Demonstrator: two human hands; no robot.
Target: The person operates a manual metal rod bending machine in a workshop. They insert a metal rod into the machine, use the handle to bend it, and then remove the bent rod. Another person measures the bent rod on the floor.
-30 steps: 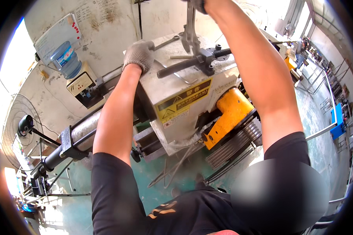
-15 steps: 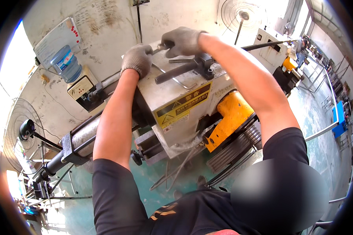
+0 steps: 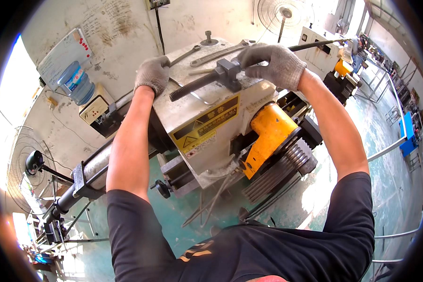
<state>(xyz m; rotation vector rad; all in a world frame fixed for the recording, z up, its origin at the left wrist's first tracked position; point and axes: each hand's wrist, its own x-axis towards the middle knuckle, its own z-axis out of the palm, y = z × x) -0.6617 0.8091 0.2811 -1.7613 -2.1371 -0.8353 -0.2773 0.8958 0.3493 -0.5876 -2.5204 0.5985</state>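
Both my hands wear grey knit gloves above the pale metal housing (image 3: 183, 115) of a machine. My left hand (image 3: 152, 75) is closed at the housing's far left edge. A slim wrench (image 3: 185, 55) runs out from its fingertips; its grip is partly hidden. Over the right side, my right hand (image 3: 276, 66) curves its thumb and fingers around the end of a thick threaded bolt (image 3: 192, 88), beside the dark square block (image 3: 228, 74) on it. Behind the bolt lies a larger wrench (image 3: 216, 55), its far end close to my right fingers. A bent thin rod (image 3: 199, 96) lies under the bolt.
A yellow guard (image 3: 270, 136) and a ribbed part (image 3: 279, 171) project from the machine's near right side. A small black knob (image 3: 162, 189) sticks out below. Fans stand left and back right. By the wall is a water dispenser (image 3: 96, 105) with a blue bottle (image 3: 77, 82).
My right hand has moved away from my left, rightward to the bolt's end, uncovering the wrenches. My left hand has shifted slightly left and down as the view moved.
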